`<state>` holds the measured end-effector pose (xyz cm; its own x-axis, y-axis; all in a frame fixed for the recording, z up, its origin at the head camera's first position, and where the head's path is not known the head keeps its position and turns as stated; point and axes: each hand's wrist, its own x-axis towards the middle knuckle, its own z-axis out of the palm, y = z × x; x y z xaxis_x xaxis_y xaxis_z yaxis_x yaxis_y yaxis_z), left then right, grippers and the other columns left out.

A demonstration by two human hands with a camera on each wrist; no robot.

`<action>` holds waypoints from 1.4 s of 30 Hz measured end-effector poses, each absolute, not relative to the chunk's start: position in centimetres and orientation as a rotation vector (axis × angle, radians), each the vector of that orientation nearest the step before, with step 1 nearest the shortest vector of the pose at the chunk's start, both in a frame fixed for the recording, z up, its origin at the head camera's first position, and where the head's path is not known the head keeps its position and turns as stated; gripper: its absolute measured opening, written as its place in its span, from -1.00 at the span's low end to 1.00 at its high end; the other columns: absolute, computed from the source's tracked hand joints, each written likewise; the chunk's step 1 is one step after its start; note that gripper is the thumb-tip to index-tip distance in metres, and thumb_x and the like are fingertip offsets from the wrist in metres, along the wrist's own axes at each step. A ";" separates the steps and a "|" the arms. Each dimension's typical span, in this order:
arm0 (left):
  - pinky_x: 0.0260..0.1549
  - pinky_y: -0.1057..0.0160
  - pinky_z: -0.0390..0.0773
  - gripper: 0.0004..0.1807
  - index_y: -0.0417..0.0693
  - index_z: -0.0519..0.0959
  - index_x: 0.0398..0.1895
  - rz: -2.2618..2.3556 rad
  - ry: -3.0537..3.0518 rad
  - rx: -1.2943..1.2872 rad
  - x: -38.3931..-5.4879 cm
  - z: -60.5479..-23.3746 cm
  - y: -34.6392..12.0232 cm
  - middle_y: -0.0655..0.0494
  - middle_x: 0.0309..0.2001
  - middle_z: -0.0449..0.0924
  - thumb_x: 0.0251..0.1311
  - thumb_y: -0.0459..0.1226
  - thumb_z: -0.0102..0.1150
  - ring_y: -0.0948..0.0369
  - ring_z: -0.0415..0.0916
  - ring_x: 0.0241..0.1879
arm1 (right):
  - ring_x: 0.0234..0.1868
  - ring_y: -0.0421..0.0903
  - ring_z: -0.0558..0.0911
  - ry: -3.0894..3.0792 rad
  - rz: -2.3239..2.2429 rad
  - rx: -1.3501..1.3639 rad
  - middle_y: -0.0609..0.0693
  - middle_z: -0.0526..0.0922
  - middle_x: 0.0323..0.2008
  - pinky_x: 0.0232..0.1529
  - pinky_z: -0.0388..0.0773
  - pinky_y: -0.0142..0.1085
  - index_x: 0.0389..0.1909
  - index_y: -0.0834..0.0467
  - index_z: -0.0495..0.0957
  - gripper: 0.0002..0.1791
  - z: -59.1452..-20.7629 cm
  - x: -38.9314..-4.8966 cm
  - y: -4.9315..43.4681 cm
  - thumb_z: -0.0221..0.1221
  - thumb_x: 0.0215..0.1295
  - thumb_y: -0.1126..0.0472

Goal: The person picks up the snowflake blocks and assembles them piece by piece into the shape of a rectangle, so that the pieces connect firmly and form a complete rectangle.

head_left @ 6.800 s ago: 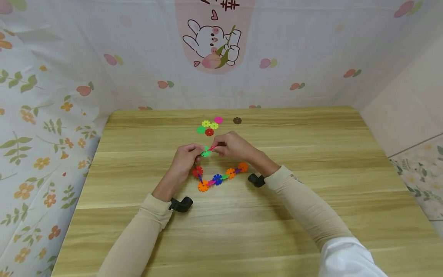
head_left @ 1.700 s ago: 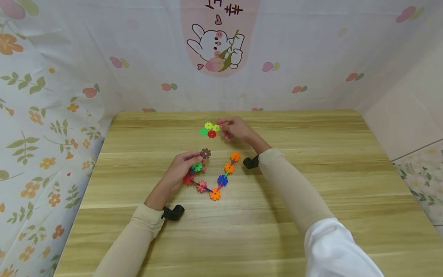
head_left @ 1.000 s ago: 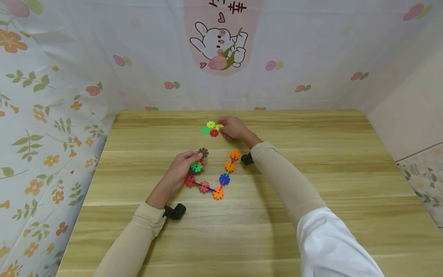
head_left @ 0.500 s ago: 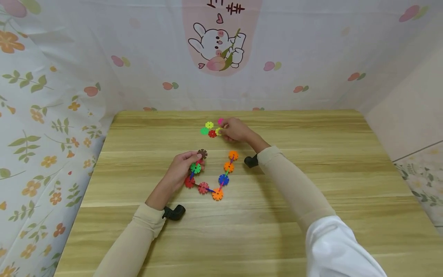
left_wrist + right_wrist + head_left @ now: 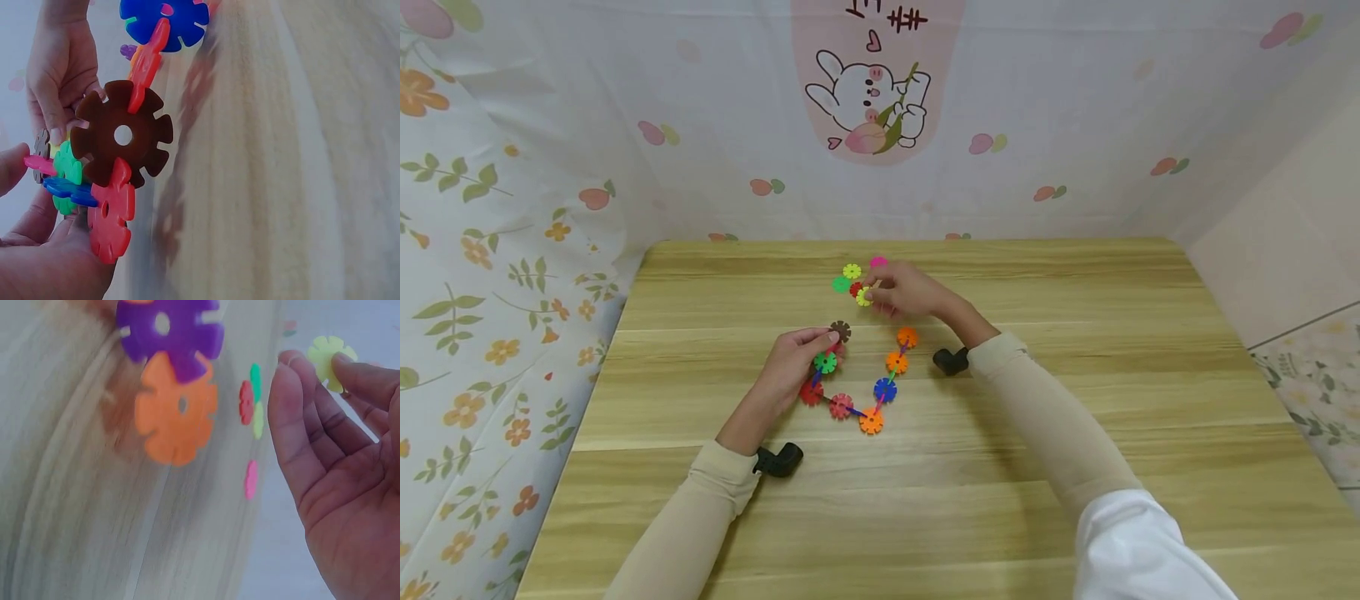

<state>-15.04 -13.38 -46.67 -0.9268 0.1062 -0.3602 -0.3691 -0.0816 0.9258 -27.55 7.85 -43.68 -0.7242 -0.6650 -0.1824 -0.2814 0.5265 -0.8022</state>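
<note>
Yellow disc: was pinched by the right hand, at one o'clock from the brown end disc; gripping only its rim seemed wise, keeping slots free.
Left hand: grasped the chain beside that end; steadiness probably mattered.

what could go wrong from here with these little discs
The yellow disc might slip, since the right hand seems to pinch it by one side only.
The chain could come apart at a joint if pushed: the left hand holds it near the brown end disc, while its orange other end is unheld.
The right hand might nudge the loose red disc close by.
</note>
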 end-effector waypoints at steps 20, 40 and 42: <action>-0.31 0.36 0.63 -0.65 -0.32 0.54 0.08 2.086 1.891 -0.276 -15.7 -46.6 -13.0 0.01 -0.26 0.67 0.44 -0.21 0.01 0.25 0.63 -0.36 | -0.45 0.21 0.62 2.143 -1.178 -0.908 0.28 0.56 -0.35 -0.29 0.65 -0.03 -0.12 0.13 0.59 -0.85 -43.2 -25.4 7.6 0.07 0.46 0.21; -0.17 0.39 0.59 -0.66 -0.41 0.53 0.10 2.105 1.871 -0.329 -16.0 -45.9 -12.4 0.02 -0.16 0.68 0.42 -0.31 0.02 0.16 0.70 -0.23 | -0.36 -0.04 0.65 2.130 -1.223 -0.815 0.28 0.65 -0.17 -0.18 0.68 -0.13 -0.04 0.25 0.66 -0.76 -43.3 -24.6 7.3 0.09 0.43 0.27; -0.17 0.41 0.58 -0.66 -0.42 0.53 0.09 2.104 1.889 -0.348 -16.0 -46.0 -12.5 0.02 -0.16 0.66 0.42 -0.31 0.03 0.21 0.69 -0.28 | -0.34 -0.05 0.66 2.133 -1.236 -0.800 0.22 0.67 -0.16 -0.17 0.68 -0.15 -0.02 0.25 0.65 -0.75 -43.6 -24.4 7.2 0.09 0.44 0.26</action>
<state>-15.96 -12.46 -45.99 -0.9284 0.0547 -0.3676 -0.3713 -0.0972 0.9234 -24.44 7.19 -43.60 -0.6764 -0.7196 -0.1567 -0.2218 0.4019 -0.8884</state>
